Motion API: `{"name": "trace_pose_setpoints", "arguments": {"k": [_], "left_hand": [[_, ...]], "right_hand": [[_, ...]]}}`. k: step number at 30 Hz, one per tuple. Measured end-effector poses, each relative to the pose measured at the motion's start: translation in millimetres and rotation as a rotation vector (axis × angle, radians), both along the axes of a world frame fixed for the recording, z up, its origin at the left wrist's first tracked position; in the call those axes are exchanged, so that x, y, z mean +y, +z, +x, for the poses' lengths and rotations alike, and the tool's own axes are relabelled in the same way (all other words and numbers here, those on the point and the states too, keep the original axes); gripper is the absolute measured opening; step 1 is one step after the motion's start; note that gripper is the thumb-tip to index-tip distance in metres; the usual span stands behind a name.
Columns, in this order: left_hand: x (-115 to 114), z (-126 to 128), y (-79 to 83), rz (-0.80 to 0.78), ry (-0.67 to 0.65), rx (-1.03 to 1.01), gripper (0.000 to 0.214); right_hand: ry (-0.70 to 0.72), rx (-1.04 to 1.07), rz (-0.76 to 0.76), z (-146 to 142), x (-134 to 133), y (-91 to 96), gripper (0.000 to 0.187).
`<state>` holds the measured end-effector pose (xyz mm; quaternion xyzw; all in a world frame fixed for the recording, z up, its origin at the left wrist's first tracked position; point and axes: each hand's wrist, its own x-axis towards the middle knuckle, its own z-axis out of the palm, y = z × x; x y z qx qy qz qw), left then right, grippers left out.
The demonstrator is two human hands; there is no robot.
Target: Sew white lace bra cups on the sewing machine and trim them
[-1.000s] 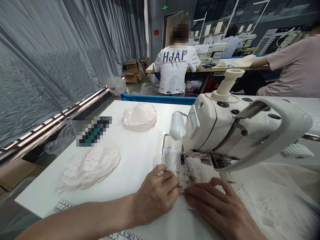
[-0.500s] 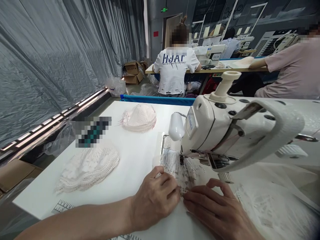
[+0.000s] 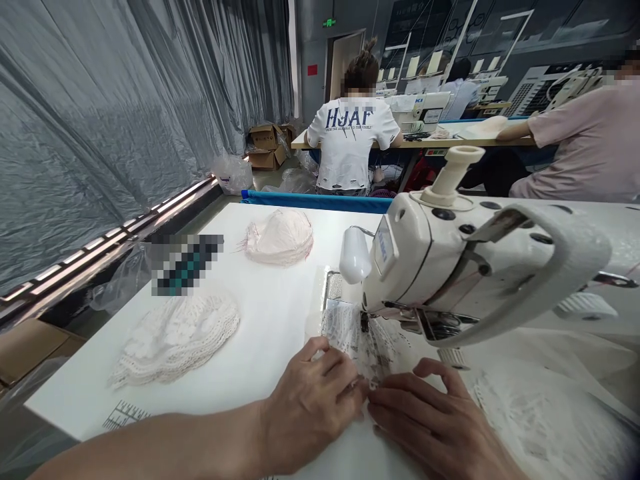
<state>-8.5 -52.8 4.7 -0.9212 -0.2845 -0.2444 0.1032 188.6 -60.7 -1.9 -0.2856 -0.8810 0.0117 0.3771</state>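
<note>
White lace fabric [image 3: 345, 327] lies gathered under the needle area of a white sewing machine [image 3: 415, 247]. My left hand [image 3: 320, 400] is closed, its thumb and fingers pinching the near edge of the lace just in front of the presser foot [image 3: 365, 323]. Close beside it on the right, my right hand [image 3: 435, 413] presses its fingertips together on the same edge. The two hands nearly touch where they hold the lace. Its nearest edge is partly hidden by my fingers.
A stack of white lace pieces [image 3: 175, 340] lies on the left of the white table [image 3: 270, 300], with pale fabric cups [image 3: 280, 237] behind it. More lace [image 3: 550, 413] is heaped at right. A person in a white shirt [image 3: 347, 140] sits ahead; another person [image 3: 585, 147] sits at right.
My left hand has shifted slightly, its fingers moving a little right and closer to my right fingertips. The right hand and the lace stay nearly in place.
</note>
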Motion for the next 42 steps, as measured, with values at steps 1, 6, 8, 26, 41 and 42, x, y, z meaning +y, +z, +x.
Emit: {"name": "trace_pose_setpoints", "arguments": {"k": [1, 6, 8, 26, 41, 42], "left_hand": [[0, 0, 0.2, 0.004, -0.001, 0.0, 0.009], [4, 1, 0.3, -0.003, -0.02, 0.009, 0.019], [9, 2, 1.2, -0.017, -0.015, 0.023, 0.02], [51, 9, 1.7, -0.011, 0.005, 0.073, 0.016], [38, 17, 9.4, 0.119, -0.004, 0.089, 0.018], [38, 17, 8.8, 0.121, -0.001, 0.085, 0.018]], "right_hand": [[-0.001, -0.001, 0.005, 1, 0, 0.0, 0.03], [-0.132, -0.066, 0.073, 7, 4, 1.5, 0.041], [-0.193, -0.144, 0.089, 9, 8, 1.4, 0.049], [-0.275, -0.362, 0.269, 26, 33, -0.4, 0.034], [-0.171, -0.335, 0.181, 33, 27, -4.3, 0.035], [-0.175, -0.339, 0.188, 33, 28, -4.2, 0.035]]}}
